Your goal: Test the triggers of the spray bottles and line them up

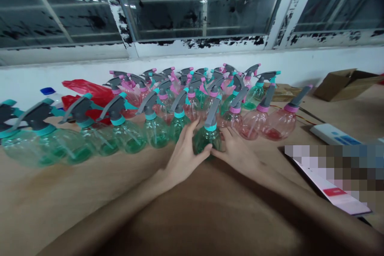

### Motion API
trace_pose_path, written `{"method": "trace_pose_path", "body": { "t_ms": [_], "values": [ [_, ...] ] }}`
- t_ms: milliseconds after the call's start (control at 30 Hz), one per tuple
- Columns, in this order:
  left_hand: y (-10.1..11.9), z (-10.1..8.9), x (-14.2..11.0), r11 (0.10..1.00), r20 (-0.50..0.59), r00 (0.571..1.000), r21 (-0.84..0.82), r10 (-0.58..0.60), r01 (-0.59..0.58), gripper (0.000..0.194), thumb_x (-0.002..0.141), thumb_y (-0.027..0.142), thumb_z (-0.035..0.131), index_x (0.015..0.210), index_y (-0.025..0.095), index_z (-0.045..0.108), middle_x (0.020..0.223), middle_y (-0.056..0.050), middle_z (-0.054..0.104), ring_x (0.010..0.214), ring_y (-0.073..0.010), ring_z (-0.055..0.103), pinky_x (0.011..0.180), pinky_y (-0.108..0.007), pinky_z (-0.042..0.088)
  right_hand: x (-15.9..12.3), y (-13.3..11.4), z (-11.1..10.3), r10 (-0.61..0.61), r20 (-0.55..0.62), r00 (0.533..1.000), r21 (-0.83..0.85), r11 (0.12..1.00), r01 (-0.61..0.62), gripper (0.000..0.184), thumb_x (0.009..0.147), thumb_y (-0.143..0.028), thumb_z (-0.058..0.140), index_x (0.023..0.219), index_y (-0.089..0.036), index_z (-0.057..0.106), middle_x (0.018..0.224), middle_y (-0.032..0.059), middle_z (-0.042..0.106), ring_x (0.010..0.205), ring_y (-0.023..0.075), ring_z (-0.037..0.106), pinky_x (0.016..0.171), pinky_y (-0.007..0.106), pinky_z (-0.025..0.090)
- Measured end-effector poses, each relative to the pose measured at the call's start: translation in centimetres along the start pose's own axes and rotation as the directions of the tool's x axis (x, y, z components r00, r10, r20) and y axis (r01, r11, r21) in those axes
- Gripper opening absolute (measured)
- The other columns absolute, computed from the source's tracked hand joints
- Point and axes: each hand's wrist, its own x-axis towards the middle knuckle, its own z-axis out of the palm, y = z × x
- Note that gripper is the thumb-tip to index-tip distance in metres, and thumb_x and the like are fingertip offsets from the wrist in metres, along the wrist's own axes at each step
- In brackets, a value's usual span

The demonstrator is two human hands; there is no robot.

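Observation:
Both my hands are around a green spray bottle (207,141) with a grey trigger head and a turquoise collar, upright on the table at the front of the group. My left hand (188,146) grips its left side, thumb across the front. From the right, my right hand (234,148) closes on the same bottle, its thumb near the left one. To the left stands a row of green spray bottles (157,132). Just right of my hands are pink spray bottles (279,123). Several more pink and green ones crowd behind, partly hidden.
A red plastic bag (90,92) and a blue-capped bottle (49,94) lie back left. An open cardboard box (342,84) sits back right. Nearer on the right are a white device with blue buttons (334,134) and a partly blurred flat item (339,192). Windows line the wall behind.

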Motion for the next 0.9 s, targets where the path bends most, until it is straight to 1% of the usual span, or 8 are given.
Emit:
{"method": "trace_pose_path", "body": {
  "t_ms": [100,200,267,333,433,567,767,900],
  "values": [
    [-1.2,-0.8,-3.3,0.995,0.044,0.999,0.092,-0.032,0.028,0.05,0.087,0.022,0.05,0.132,0.026,0.029,0.137,-0.009,0.039,0.124,-0.024,0.043,0.102,-0.047,0.039,0.7,-0.3,-0.1,0.018,-0.014,1.0,-0.099,0.995,-0.02,0.06,0.078,-0.062,0.048,0.113,-0.014,0.048,0.108,0.0172,0.058,0.107,0.0349,0.053,0.082,0.048,0.048],
    [-2.0,-1.5,-5.7,0.98,0.098,0.993,0.196,-0.063,0.042,0.044,0.086,0.016,0.048,0.127,0.027,0.036,0.131,-0.008,0.046,0.122,-0.0247,0.045,0.101,-0.049,0.039,1.2,-0.9,-0.1,0.121,-0.004,0.993,-0.19,0.975,-0.119,0.067,0.078,-0.064,0.047,0.122,-0.014,0.043,0.107,0.0183,0.06,0.093,0.0359,0.061,0.067,0.047,0.051],
    [-2.4,-1.8,-6.5,0.97,0.118,0.99,0.237,-0.077,0.047,0.042,0.084,0.014,0.048,0.123,0.028,0.04,0.127,-0.007,0.05,0.118,-0.025,0.05,0.098,-0.048,0.043,1.5,-1.2,-0.1,0.158,-0.014,0.987,-0.237,0.959,-0.156,0.067,0.079,-0.063,0.047,0.125,-0.015,0.04,0.101,0.0173,0.063,0.083,0.0344,0.065,0.06,0.044,0.051],
    [-2.7,-1.8,-6.8,0.966,0.127,0.99,0.259,-0.063,0.028,0.04,0.083,0.013,0.048,0.12,0.027,0.043,0.125,-0.006,0.052,0.114,-0.0249,0.053,0.094,-0.046,0.047,1.8,-1.4,-0.1,0.169,-0.031,0.985,-0.275,0.946,-0.171,0.066,0.079,-0.062,0.047,0.126,-0.016,0.039,0.093,0.0157,0.066,0.076,0.0328,0.066,0.057,0.042,0.05],
    [-3.0,-1.4,-6.9,0.954,0.139,0.99,0.294,0.018,-0.059,0.037,0.083,0.012,0.047,0.117,0.025,0.045,0.124,-0.007,0.053,0.113,-0.0246,0.054,0.094,-0.045,0.048,2.4,-1.6,0.1,0.197,-0.026,0.98,-0.326,0.925,-0.195,0.067,0.079,-0.062,0.047,0.125,-0.013,0.041,0.084,0.0152,0.067,0.072,0.0337,0.066,0.055,0.041,0.049],
    [-3.5,-1.0,-7.1,0.917,0.201,0.974,0.36,0.105,-0.173,0.036,0.082,0.012,0.048,0.117,0.021,0.046,0.123,-0.009,0.053,0.114,-0.0255,0.053,0.095,-0.046,0.047,3.4,-1.8,0.3,0.232,-0.003,0.973,-0.363,0.906,-0.218,0.069,0.079,-0.063,0.048,0.124,-0.012,0.043,0.084,0.0171,0.069,0.074,0.0366,0.067,0.055,0.043,0.05],
    [-3.8,-0.8,-7.5,0.901,0.227,0.969,0.392,0.1,-0.185,0.035,0.082,0.011,0.048,0.116,0.02,0.047,0.125,-0.01,0.052,0.116,-0.0255,0.05,0.097,-0.045,0.045,4.4,-2.1,0.5,0.261,0.001,0.965,-0.354,0.903,-0.244,0.075,0.079,-0.06,0.051,0.131,-0.008,0.036,0.088,0.0197,0.069,0.077,0.0372,0.066,0.058,0.044,0.05],
    [-3.7,-0.9,-7.4,0.896,0.225,0.969,0.402,0.103,-0.189,0.035,0.081,0.012,0.049,0.115,0.02,0.048,0.123,-0.01,0.053,0.112,-0.0256,0.053,0.093,-0.046,0.047,4.5,-1.7,0.4,0.26,0.013,0.966,-0.323,0.915,-0.242,0.081,0.079,-0.061,0.049,0.136,-0.007,0.029,0.085,0.018,0.069,0.078,0.0361,0.066,0.06,0.043,0.049]
  ]
}}
